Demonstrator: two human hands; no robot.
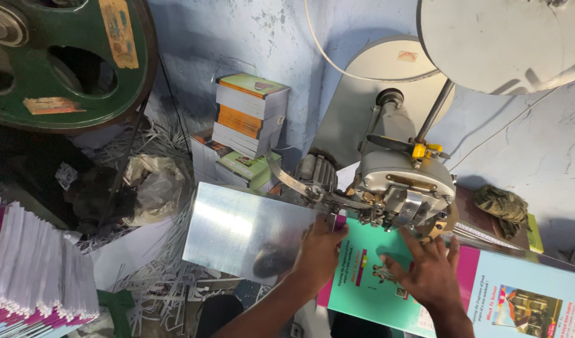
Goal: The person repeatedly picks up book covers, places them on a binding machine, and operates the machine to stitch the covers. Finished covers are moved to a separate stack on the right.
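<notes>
Both hands flat, nothing clenched: left hand [320, 249] and right hand [428, 270] pressing teal booklet [362, 294] (light, floppy, slick cover) under stitching head [403, 188]; best steadied near spine.

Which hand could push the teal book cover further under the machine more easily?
Probably the right hand. It lies flat on the teal book cover, just below the machine head. The left hand rests at the cover's edge beside the metal plate.
</notes>
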